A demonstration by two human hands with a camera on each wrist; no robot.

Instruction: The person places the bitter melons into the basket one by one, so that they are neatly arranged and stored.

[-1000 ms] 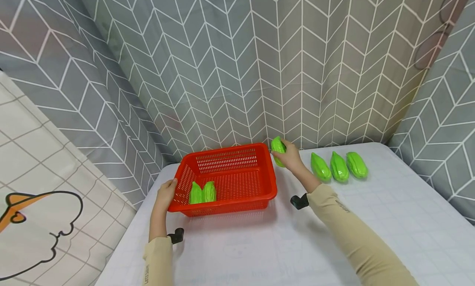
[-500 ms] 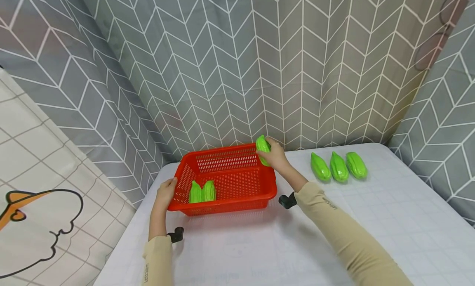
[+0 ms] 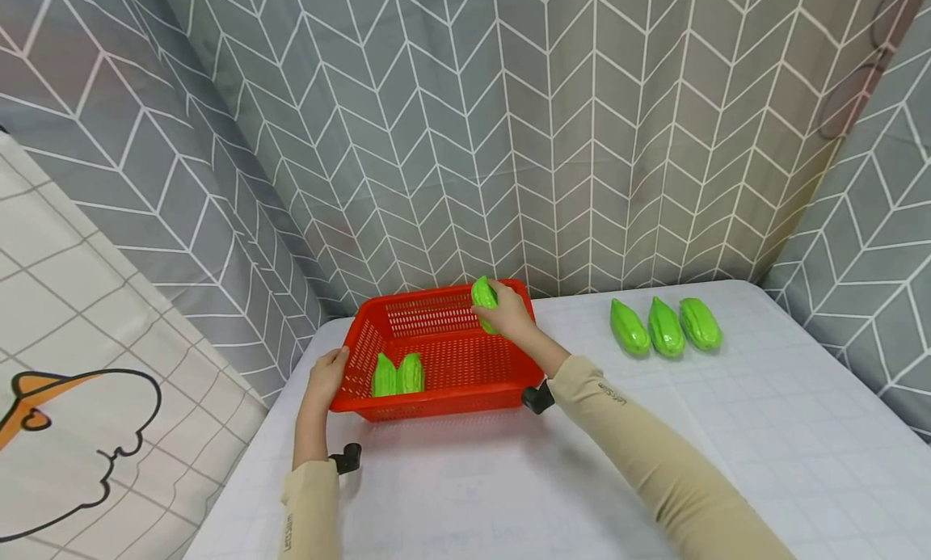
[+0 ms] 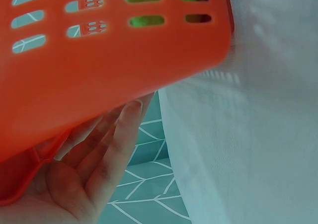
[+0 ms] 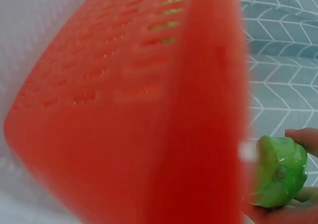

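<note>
A red plastic basket (image 3: 465, 362) with slotted walls stands on the table, two green ridged gourds (image 3: 410, 374) lying in its near-left part. My left hand (image 3: 326, 378) grips the basket's left rim; the left wrist view shows its fingers (image 4: 112, 144) along the basket's outer wall. Above the basket's right half, my right hand (image 3: 507, 311) holds another green gourd (image 3: 484, 295) between thumb and fingers. That held gourd (image 5: 280, 172) shows its blunt end in the right wrist view, beyond the blurred red rim.
To the right, three more green gourds (image 3: 665, 327) lie side by side on the white table (image 3: 764, 431). A grey patterned curtain (image 3: 553, 140) hangs close behind the table. Black wrist mounts (image 3: 538, 397) jut from both sleeves.
My right hand has carried its gourd leftward, from beside the basket's right edge to over its inside. The left hand and the basket have stayed put.
</note>
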